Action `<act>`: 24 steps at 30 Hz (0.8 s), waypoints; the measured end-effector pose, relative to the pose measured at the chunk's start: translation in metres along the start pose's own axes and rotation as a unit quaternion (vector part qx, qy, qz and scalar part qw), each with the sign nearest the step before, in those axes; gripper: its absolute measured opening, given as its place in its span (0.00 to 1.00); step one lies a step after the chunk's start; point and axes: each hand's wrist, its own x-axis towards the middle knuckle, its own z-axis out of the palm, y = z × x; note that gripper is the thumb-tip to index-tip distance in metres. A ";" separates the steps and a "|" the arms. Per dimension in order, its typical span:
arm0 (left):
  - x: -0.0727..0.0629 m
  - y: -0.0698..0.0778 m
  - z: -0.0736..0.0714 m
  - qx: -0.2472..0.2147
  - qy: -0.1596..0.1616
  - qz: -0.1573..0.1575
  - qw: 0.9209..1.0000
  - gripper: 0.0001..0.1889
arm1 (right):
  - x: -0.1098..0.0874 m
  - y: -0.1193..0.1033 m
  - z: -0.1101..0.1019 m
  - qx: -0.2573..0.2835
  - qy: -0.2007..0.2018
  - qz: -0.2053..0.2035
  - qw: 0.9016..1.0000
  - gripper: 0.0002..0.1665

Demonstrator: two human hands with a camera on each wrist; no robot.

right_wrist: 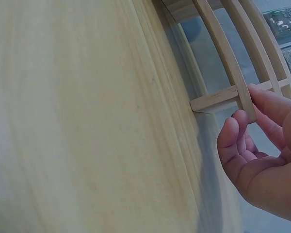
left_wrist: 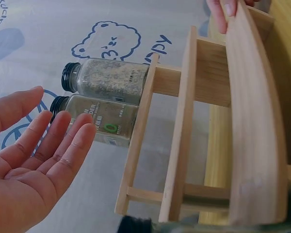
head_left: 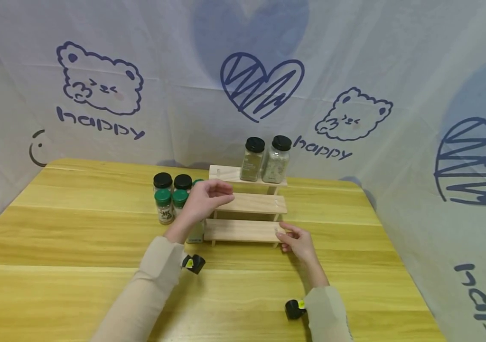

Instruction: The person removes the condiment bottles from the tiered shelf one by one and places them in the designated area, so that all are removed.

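A three-tier wooden spice rack (head_left: 243,231) stands on the table. My right hand (head_left: 300,243) pinches the right end of its lowest tier, with thumb and fingers on either side of the board (right_wrist: 245,104) in the right wrist view. Raised in front of the rack's left part, my left hand (head_left: 202,199) holds nothing; its fingers (left_wrist: 70,150) are loosely bent in the left wrist view. Two black-capped spice jars stand side by side on the top tier: a brownish one (head_left: 251,164) and a paler one (head_left: 275,165) to its right.
Left of the rack, several more jars stand together, among them a black-capped jar (head_left: 163,180) and a green-capped jar (head_left: 164,208); my left forearm partly hides the group. A printed white curtain (head_left: 183,123) hangs behind the wooden table (head_left: 76,228).
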 end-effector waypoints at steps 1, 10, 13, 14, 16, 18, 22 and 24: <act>0.002 0.001 0.001 -0.003 0.003 0.001 1.000 0.13 | 0.000 0.000 0.000 0.001 0.002 0.001 1.000 0.22; 0.019 0.006 0.008 -0.025 0.019 0.007 0.999 0.15 | 0.000 0.001 0.001 0.013 0.007 0.005 1.000 0.22; 0.024 0.007 0.009 -0.026 0.028 0.003 0.999 0.15 | 0.000 0.000 0.001 0.015 0.005 0.004 1.000 0.23; 0.026 0.007 0.010 -0.027 0.031 0.002 0.999 0.15 | 0.000 0.000 0.001 0.016 0.004 0.003 1.000 0.23; 0.030 0.007 0.010 -0.035 0.036 -0.004 0.999 0.16 | 0.000 0.000 0.001 0.017 0.002 0.003 1.000 0.23; 0.034 0.007 0.010 -0.049 0.040 -0.012 0.998 0.16 | 0.000 0.000 0.001 0.017 0.002 0.003 1.000 0.23; 0.040 0.008 0.011 -0.073 0.041 -0.023 0.996 0.18 | 0.001 0.002 0.000 0.015 0.004 0.002 1.000 0.23; 0.042 0.009 0.011 -0.074 0.044 -0.024 0.996 0.18 | 0.001 0.002 0.000 0.010 0.004 0.001 1.000 0.23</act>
